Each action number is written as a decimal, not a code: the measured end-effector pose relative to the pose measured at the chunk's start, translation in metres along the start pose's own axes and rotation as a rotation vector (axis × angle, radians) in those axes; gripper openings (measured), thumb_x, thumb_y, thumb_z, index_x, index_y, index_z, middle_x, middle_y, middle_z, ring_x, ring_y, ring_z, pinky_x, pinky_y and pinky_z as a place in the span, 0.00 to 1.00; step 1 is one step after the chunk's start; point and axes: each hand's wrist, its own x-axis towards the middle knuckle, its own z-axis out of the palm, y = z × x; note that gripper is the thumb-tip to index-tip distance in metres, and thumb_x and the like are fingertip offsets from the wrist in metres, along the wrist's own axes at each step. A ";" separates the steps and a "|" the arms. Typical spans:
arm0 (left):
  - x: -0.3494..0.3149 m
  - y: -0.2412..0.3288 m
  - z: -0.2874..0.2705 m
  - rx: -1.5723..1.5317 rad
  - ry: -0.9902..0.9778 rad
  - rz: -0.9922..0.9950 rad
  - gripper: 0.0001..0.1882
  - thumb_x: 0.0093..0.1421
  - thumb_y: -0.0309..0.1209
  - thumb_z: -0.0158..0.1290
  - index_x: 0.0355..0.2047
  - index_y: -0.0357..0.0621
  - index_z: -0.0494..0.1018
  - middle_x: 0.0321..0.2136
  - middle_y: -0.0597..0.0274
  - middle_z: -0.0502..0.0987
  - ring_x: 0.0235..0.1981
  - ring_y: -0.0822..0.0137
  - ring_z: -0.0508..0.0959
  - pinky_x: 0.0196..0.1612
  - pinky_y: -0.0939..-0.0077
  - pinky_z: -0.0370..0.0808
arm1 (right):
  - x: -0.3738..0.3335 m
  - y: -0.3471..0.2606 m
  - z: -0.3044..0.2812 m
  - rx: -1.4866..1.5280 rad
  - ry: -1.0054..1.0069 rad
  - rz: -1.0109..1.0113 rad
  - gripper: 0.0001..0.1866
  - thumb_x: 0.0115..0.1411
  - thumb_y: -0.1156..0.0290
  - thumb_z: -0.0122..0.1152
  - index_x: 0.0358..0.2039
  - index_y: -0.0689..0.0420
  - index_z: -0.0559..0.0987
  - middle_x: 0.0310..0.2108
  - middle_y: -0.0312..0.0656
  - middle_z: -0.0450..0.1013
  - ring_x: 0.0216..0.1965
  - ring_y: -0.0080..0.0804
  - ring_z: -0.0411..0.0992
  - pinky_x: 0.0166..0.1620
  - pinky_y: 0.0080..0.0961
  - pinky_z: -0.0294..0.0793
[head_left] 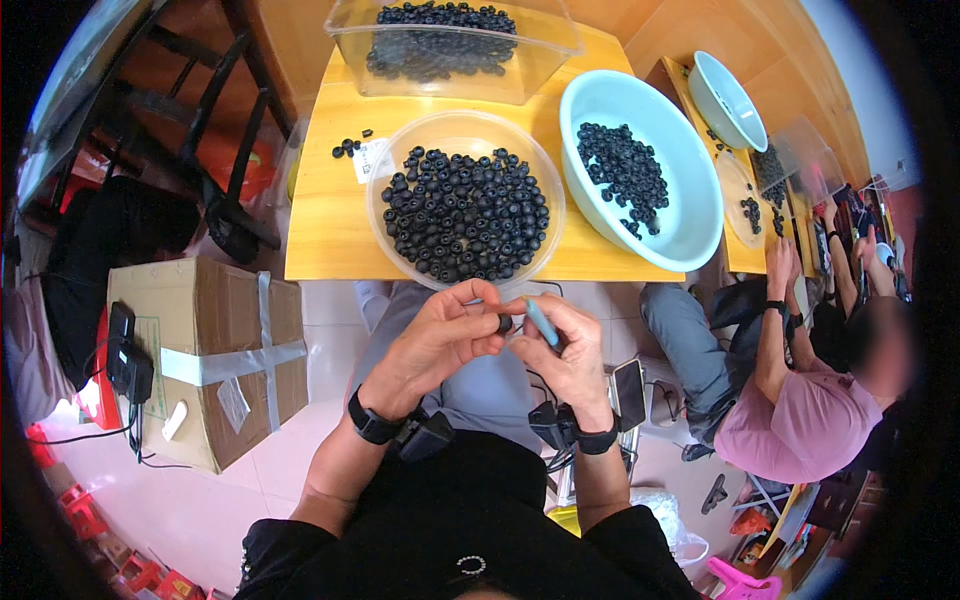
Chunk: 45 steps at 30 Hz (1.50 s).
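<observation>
My left hand (432,342) pinches a small, round black part (504,323) between thumb and fingertips, over my lap just in front of the table edge. In my right hand (572,360) is a slim tool with a light blue handle (541,322). Its working end is close to the black part; whether it touches cannot be made out. Right beyond my hands a round clear tub (460,124) holds many similar black parts (465,215). To its right, a light blue basin (690,205) holds a smaller heap of black pieces (622,168).
A clear rectangular bin (445,87) of black parts stands at the back of the yellow table (325,235). A few loose pieces (346,148) lie beside a paper slip (374,160). On the left is a taped cardboard box (215,330). A person in pink (800,420) works at the right.
</observation>
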 end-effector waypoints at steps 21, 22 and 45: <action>-0.001 -0.001 0.000 0.240 0.059 -0.015 0.10 0.55 0.24 0.55 0.37 0.43 0.66 0.36 0.61 0.76 0.32 0.73 0.77 0.35 0.82 0.73 | -0.003 -0.004 0.001 -0.094 -0.024 -0.034 0.11 0.44 0.76 0.68 0.31 0.60 0.79 0.19 0.35 0.68 0.21 0.20 0.66 0.24 0.19 0.64; -0.002 0.000 0.002 0.291 0.089 -0.016 0.10 0.56 0.25 0.54 0.37 0.42 0.67 0.36 0.60 0.77 0.32 0.73 0.77 0.35 0.82 0.74 | -0.002 -0.002 -0.001 -0.093 -0.029 -0.034 0.11 0.44 0.76 0.68 0.31 0.60 0.79 0.19 0.35 0.68 0.21 0.20 0.66 0.24 0.19 0.64; 0.012 0.061 -0.001 2.131 0.377 0.457 0.08 0.44 0.26 0.59 0.27 0.40 0.77 0.24 0.55 0.77 0.25 0.59 0.76 0.29 0.70 0.71 | 0.003 0.041 -0.018 -0.284 0.469 0.021 0.12 0.52 0.77 0.62 0.37 0.66 0.77 0.27 0.44 0.73 0.26 0.25 0.69 0.31 0.23 0.68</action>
